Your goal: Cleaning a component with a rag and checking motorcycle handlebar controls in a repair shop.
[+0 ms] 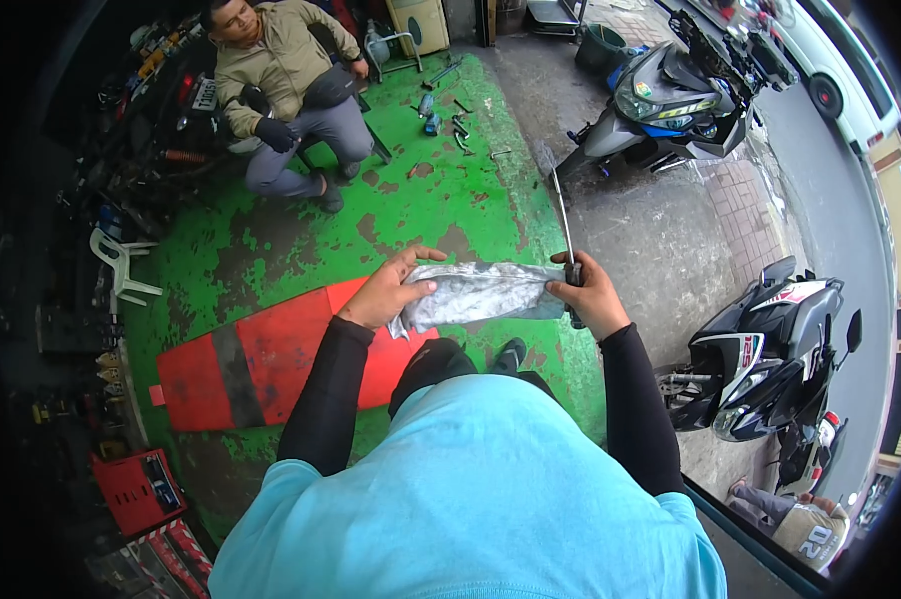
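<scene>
In the head view, a stained grey-and-white cloth is spanning left to right between the hands. The left hand is holding its left end; the right hand's grip is holding its right end and a slim metal-shafted, black-handled tool, which is pointing far, crossways to the cloth.

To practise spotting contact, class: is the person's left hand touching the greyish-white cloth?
Touching. The head view shows the left hand at the left end of the cloth, its thumb lying over the fabric.
</scene>
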`<state>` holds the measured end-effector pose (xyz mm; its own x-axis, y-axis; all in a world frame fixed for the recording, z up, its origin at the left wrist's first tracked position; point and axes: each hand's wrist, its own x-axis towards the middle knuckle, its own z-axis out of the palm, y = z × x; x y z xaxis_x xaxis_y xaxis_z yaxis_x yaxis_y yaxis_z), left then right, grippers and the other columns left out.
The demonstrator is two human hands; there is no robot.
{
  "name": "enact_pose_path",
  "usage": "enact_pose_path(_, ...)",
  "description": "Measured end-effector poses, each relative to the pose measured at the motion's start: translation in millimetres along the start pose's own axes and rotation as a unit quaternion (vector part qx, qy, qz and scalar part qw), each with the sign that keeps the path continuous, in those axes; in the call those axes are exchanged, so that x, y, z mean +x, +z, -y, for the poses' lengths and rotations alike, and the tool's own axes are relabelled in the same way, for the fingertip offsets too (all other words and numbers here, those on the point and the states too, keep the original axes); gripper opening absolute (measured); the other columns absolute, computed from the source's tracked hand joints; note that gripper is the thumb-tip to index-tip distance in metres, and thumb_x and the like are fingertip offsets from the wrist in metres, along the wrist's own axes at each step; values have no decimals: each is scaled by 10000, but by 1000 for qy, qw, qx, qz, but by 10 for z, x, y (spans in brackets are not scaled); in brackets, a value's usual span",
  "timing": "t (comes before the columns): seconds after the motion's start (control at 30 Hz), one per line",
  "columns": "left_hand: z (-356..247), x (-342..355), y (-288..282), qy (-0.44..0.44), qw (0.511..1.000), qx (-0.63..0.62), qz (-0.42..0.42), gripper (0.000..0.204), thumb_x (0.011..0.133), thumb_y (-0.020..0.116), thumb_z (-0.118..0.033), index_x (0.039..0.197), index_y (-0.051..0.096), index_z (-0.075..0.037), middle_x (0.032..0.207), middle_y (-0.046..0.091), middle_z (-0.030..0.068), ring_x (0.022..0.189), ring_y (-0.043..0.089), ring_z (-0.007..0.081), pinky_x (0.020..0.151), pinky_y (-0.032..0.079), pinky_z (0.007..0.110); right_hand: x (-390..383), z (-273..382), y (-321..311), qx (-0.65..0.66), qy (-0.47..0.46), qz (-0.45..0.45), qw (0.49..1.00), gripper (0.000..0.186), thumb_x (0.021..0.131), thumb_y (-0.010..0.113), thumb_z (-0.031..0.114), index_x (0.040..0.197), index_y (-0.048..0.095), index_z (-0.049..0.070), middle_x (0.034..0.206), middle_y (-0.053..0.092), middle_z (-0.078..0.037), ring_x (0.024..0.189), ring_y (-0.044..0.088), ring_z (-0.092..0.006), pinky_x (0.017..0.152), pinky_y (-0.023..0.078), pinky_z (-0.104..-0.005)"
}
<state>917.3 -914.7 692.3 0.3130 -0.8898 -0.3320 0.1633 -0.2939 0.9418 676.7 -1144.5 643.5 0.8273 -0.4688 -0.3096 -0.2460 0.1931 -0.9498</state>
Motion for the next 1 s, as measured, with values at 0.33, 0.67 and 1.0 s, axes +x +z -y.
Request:
enact_pose_path(0.33,-243,1688,-391,57,990,124,-45,343,902,564,-3,1241,586,-48,1163,629,35,1055,581,119,940,455,279,719,324,-508,-249,69,12,966,405,973,551,286,1303,500,56,1024,663,-227,972,653,-337,851,496,-405)
enact_pose_path(0.67,-1397,3482,-566,259,847,456,81,431,825,576,-58,1250,592,-131,1100,674,141,919,657,371,774,536,430,2233,1107,-625,-271,-6,27,962,459,977,536,233,1415,468,113,1127,639,-260,1060,631,-374,919,481,-402)
enact_pose_path(1.0,-2933,4404,-502,377,688,597,168,528,777,732,-245,1281,595,-176,1241,579,198,792,682,326,816,504,448,3777,1347,-1196,77,-137,-149,976,448,976,541,108,1406,465,6,1264,606,-113,1131,573,-164,964,449,-304)
